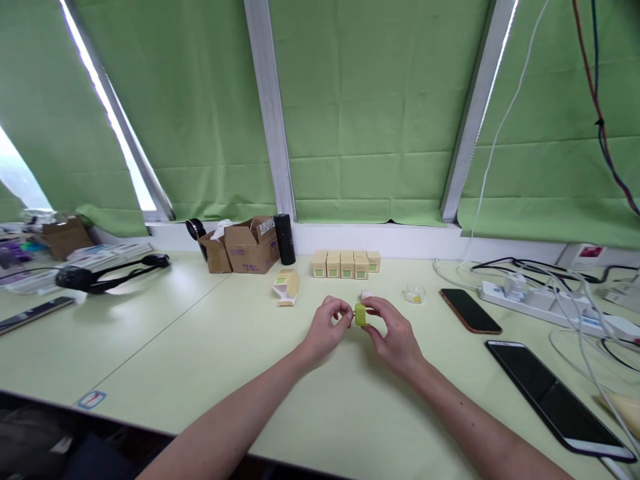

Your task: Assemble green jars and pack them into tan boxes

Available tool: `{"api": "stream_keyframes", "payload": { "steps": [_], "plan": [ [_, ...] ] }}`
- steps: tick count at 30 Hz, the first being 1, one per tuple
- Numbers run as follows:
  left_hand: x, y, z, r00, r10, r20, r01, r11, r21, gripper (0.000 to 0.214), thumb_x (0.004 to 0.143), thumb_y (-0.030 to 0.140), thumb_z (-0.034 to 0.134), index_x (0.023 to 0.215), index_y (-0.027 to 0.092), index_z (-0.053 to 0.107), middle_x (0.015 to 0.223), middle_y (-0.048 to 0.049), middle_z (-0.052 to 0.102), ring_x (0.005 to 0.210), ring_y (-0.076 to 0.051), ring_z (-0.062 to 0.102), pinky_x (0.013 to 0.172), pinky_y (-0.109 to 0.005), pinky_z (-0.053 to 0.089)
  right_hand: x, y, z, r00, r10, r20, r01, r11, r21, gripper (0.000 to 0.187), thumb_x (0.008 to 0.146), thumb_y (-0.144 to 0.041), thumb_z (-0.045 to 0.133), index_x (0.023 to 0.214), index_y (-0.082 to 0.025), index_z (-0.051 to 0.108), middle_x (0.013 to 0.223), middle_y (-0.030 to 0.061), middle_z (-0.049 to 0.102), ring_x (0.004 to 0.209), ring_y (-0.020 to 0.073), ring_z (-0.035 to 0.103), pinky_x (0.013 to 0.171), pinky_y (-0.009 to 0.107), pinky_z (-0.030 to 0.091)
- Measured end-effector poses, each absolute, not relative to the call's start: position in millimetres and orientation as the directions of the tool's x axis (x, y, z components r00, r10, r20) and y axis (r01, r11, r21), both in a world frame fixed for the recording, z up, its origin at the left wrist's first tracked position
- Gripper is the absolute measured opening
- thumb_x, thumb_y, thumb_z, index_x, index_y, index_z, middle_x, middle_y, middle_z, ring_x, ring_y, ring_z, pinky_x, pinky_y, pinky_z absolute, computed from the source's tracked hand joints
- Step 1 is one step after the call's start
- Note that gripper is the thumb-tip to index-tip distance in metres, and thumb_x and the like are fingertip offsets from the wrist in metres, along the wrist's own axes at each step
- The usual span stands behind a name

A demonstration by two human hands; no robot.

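Note:
My right hand [395, 335] grips a small yellow-green block with rounded edges [361, 315] between thumb and fingers, just above the table. On the block's left side, my left hand [327, 325] pinches a tiny part that sticks out from it; the fingertips mostly hide that part. Right behind the block lies a small pale pink piece [367, 294], partly covered by my right fingers. Farther left, a small opened carton [287, 288] rests on its side. A clear plastic piece with a bit of yellow inside [415, 293] sits to the right.
Several small tan cartons [347, 265] stand in a row at the back. Behind them to the left are a cardboard box [253, 245] and a black cylinder [285, 239]. Two phones [470, 311], a power strip [545, 300] and loose cables occupy the right. A black headset [113, 273] lies left.

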State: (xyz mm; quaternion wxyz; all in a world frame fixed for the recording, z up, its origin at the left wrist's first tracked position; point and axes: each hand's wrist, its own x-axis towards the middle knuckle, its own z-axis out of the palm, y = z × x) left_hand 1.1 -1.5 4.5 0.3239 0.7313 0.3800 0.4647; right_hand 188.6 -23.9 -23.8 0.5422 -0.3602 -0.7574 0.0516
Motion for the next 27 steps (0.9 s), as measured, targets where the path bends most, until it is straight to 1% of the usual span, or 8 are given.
{"api": "stream_keyframes", "payload": {
  "steps": [7,21,24,27],
  "plan": [
    [1.1,-1.0,4.3,0.27,0.866,0.42,0.254,-0.485,0.837,0.011,0.088,0.024,0.062,0.078,0.019,0.064,0.088,-0.0039,0.059,0.087,-0.019,0.057,0.081,-0.033,0.047,189.1,-23.4,-23.9,-0.153,0.6,0.785,0.486,0.737,-0.469,0.04,0.094,-0.014,0.056,0.132,-0.026,0.056,0.128,0.0111,0.066,0.114,0.0266,0.067,0.095,0.049,0.064],
    [-0.4,0.6,3.8,0.256,0.875,0.411,0.269,-0.473,0.839,0.019,0.088,0.034,0.061,0.077,0.019,0.063,0.087,-0.0046,0.058,0.087,-0.02,0.056,0.081,-0.034,0.045,189.8,-23.7,-21.7,-0.141,0.602,0.786,0.477,0.737,-0.479,0.04,0.094,-0.015,0.056,0.132,-0.028,0.057,0.127,0.0095,0.066,0.116,0.0271,0.067,0.094,0.049,0.064],
    [-1.0,0.8,4.9,0.244,0.877,0.415,0.287,-0.474,0.833,0.021,0.089,0.034,0.06,0.075,0.019,0.062,0.084,-0.0043,0.06,0.086,-0.02,0.056,0.081,-0.034,0.045,190.2,-24.0,-20.9,-0.136,0.616,0.776,0.489,0.723,-0.488,0.041,0.093,-0.016,0.056,0.133,-0.028,0.056,0.128,0.0096,0.066,0.117,0.0275,0.065,0.094,0.049,0.064],
    [-3.2,4.9,4.3,0.208,0.879,0.429,0.311,-0.475,0.823,0.022,0.091,0.033,0.055,0.075,0.02,0.062,0.081,-0.0048,0.064,0.091,-0.022,0.058,0.082,-0.034,0.044,191.1,-23.0,-21.4,-0.126,0.64,0.758,0.512,0.696,-0.503,0.043,0.093,-0.015,0.056,0.134,-0.028,0.054,0.131,0.0102,0.064,0.119,0.0279,0.064,0.094,0.049,0.064]
  ]
}}
